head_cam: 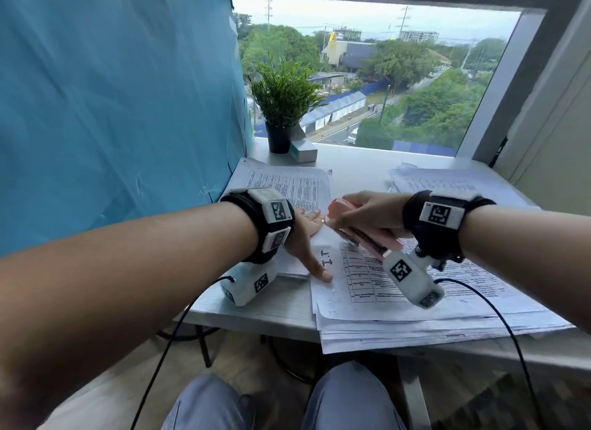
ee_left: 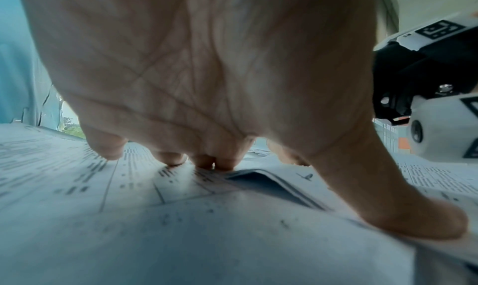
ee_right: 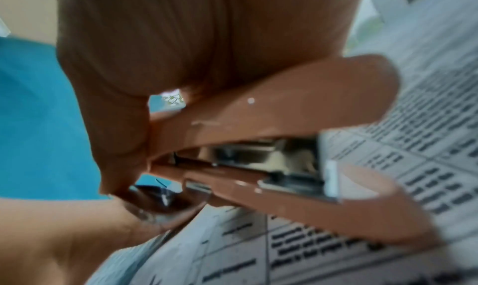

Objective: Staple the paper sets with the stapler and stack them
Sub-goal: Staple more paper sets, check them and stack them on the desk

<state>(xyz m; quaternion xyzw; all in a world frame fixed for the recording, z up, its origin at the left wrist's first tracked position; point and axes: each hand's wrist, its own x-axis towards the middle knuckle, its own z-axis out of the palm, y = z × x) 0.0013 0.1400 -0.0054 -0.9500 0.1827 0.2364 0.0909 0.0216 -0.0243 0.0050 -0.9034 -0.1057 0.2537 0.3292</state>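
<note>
My right hand [head_cam: 367, 212] grips a pink stapler [head_cam: 380, 242] and holds it tilted just above the upper left part of a printed paper set [head_cam: 399, 288] lying in front of me. In the right wrist view the stapler [ee_right: 284, 121] shows its metal mouth slightly parted over the printed sheet [ee_right: 426, 146], with my fingers [ee_right: 181, 44] wrapped round it. My left hand [head_cam: 307, 234] lies flat on the paper's left corner. Its fingertips [ee_left: 204, 162] and thumb [ee_left: 413, 217] press down on the sheets [ee_left: 129, 207], where a page edge lifts a little.
More printed paper stacks lie at the back left [head_cam: 287, 180] and back right [head_cam: 447, 186] of the white table [head_cam: 256, 308]. A potted plant [head_cam: 281, 103] and a small box [head_cam: 303, 151] stand by the window. A blue sheet [head_cam: 112, 109] hangs on the left. Cables trail off the table's front edge.
</note>
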